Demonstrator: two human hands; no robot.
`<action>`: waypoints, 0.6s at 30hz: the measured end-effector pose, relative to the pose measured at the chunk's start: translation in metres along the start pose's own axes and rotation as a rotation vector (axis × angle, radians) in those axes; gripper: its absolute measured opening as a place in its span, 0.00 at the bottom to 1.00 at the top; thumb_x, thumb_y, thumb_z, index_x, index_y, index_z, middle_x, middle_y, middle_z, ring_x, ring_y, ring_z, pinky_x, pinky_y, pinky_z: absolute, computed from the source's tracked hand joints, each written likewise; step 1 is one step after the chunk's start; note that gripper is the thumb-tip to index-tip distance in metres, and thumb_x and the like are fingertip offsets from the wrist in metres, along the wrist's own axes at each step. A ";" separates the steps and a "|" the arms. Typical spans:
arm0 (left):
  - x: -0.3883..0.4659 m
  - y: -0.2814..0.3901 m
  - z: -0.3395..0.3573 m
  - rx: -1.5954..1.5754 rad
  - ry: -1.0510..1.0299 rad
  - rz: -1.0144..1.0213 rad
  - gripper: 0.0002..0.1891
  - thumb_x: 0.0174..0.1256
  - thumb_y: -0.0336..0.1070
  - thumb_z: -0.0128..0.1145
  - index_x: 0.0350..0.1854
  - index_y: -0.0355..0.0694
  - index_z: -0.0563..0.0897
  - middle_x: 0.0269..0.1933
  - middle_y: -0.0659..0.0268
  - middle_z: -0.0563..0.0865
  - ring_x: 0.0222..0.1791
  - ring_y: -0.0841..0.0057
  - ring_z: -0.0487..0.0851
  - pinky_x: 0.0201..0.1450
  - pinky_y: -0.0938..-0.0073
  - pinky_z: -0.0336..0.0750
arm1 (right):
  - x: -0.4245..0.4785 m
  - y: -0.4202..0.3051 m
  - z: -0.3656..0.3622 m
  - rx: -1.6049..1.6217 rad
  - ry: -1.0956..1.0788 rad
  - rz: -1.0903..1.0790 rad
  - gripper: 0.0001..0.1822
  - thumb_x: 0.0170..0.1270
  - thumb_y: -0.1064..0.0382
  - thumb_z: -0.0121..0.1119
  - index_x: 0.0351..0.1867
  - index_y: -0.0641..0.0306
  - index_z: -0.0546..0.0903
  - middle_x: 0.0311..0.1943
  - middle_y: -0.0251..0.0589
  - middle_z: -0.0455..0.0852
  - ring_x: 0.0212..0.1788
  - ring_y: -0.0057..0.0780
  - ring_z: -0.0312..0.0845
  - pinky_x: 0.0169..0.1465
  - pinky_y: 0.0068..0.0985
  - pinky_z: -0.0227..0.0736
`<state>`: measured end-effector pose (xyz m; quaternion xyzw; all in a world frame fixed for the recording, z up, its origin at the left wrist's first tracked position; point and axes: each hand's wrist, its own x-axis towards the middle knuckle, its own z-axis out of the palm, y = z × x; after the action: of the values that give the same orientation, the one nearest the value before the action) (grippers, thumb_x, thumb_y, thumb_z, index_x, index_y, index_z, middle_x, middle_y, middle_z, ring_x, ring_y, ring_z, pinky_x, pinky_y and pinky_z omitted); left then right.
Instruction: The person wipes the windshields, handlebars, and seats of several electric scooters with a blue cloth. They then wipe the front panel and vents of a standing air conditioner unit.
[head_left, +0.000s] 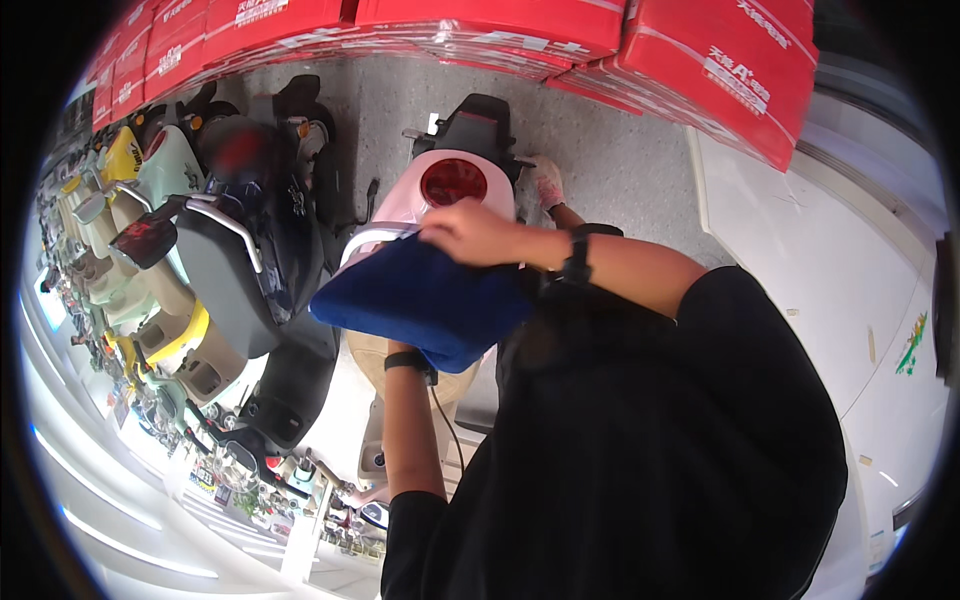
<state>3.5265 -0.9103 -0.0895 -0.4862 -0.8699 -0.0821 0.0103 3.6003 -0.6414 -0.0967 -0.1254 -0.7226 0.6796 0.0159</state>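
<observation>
A folded dark blue cloth (420, 292) is spread above the rear of a pink electric scooter (405, 180). My right hand (469, 232), slightly blurred, pinches its upper edge close to the scooter's round red tail light (454, 182). From below, my left forearm (414, 442) reaches under the cloth, which hides my left hand; its grip cannot be seen. Beside the cloth runs the scooter's pale grab rail (375, 236). Part of the tan seat (367, 360) shows beneath it. I wear a black band on each wrist, and a thin cable (448, 420) hangs near the left one.
Red cartons (487, 26) bearing writing are stacked behind the scooter. A dark scooter (285, 217) with a grey seat stands close on the left, with several more beyond. A white panel (810, 225) lies on the right. A shoe (546, 182) is beside the rear mudguard (474, 124).
</observation>
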 end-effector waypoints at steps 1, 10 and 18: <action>0.000 0.001 0.000 -0.007 -0.001 -0.001 0.21 0.62 0.42 0.65 0.55 0.38 0.83 0.49 0.50 0.87 0.44 0.39 0.85 0.55 0.49 0.78 | -0.006 0.019 -0.008 0.071 0.073 0.015 0.10 0.75 0.58 0.62 0.45 0.61 0.86 0.37 0.55 0.89 0.43 0.55 0.87 0.47 0.44 0.81; 0.008 0.000 -0.003 -0.067 -0.026 -0.027 0.17 0.62 0.43 0.64 0.49 0.39 0.83 0.44 0.52 0.87 0.41 0.41 0.85 0.53 0.50 0.78 | 0.013 0.199 0.007 -0.785 0.090 0.081 0.14 0.57 0.57 0.67 0.42 0.61 0.88 0.45 0.48 0.84 0.56 0.48 0.78 0.60 0.47 0.72; 0.012 -0.007 -0.003 -0.130 -0.058 -0.018 0.14 0.63 0.44 0.64 0.44 0.40 0.84 0.40 0.53 0.87 0.38 0.43 0.85 0.51 0.52 0.77 | 0.107 0.173 0.089 -0.700 -0.342 -0.595 0.23 0.57 0.51 0.66 0.52 0.59 0.92 0.76 0.47 0.74 0.84 0.43 0.55 0.84 0.48 0.50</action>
<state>3.5143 -0.9039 -0.0861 -0.4801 -0.8671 -0.1243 -0.0471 3.5068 -0.6986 -0.2903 0.2021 -0.9045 0.3726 0.0471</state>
